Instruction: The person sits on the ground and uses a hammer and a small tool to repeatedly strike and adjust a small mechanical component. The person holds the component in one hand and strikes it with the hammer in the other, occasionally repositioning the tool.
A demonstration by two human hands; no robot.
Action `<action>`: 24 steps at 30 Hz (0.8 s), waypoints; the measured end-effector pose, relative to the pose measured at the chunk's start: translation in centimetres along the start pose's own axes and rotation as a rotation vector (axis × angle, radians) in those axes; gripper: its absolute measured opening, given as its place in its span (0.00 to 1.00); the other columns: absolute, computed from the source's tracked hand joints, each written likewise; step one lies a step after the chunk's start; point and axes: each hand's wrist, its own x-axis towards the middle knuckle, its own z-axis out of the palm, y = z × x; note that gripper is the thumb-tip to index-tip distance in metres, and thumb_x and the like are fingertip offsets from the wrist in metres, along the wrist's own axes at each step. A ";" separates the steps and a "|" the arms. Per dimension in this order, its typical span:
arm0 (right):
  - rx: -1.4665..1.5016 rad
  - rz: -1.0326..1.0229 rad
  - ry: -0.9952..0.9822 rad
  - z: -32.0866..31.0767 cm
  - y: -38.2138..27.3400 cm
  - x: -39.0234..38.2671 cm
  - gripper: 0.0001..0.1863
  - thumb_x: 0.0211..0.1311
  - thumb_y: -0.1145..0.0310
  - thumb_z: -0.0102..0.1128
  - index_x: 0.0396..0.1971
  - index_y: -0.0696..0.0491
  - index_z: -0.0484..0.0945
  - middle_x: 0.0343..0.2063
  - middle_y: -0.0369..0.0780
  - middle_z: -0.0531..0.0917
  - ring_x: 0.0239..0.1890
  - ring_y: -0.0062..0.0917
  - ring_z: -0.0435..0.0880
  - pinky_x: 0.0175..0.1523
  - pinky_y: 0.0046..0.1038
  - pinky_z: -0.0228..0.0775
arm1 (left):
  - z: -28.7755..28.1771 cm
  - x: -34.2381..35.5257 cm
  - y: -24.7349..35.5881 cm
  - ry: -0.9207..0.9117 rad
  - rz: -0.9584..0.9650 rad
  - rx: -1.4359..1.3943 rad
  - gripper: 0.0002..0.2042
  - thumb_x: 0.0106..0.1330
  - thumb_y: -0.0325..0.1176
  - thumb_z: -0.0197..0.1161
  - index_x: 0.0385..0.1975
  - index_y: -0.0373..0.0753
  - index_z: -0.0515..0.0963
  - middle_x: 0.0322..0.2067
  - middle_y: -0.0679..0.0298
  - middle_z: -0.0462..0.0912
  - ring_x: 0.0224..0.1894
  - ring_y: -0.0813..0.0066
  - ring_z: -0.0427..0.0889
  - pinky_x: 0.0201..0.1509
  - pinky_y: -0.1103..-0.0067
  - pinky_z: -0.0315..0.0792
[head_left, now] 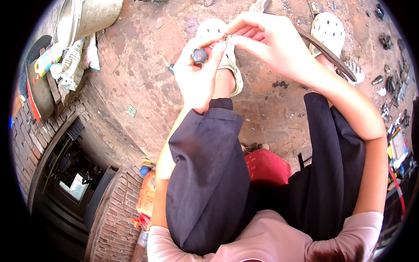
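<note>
My left hand (pixel 196 78) is closed, with a dark grey lobed knob (pixel 199 56), perhaps the end of a tool handle, held between thumb and fingers. At its fingertips is a small coppery piece (pixel 225 38), too fine to make out clearly. My right hand (pixel 273 43) meets it from the other side, thumb and forefinger pinched at that same piece. Both hands are raised over my left clog (pixel 235 72), a cream one with holes. The rest of the tool, if there is any, is hidden by the left hand.
A dark curved strip (pixel 327 52) passes beside my right clog (pixel 328 30). Loose metal parts (pixel 386 41) are scattered on the brick floor at right. A red box (pixel 268 166) is between my legs. At left are a pale bucket (pixel 89 19), plastic bags (pixel 72 65) and an orange container (pixel 146 192).
</note>
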 end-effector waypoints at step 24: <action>-0.624 -0.194 -0.020 6.6 16.5 0.7 0.07 0.58 0.67 0.54 0.33 0.54 0.75 0.29 0.44 0.79 0.39 0.38 0.81 0.42 0.35 0.75 | -0.3 -0.4 -1.3 0.325 0.251 0.126 0.07 0.72 0.34 0.58 0.39 0.36 0.75 0.40 0.65 0.79 0.42 0.80 0.73 0.48 0.82 0.67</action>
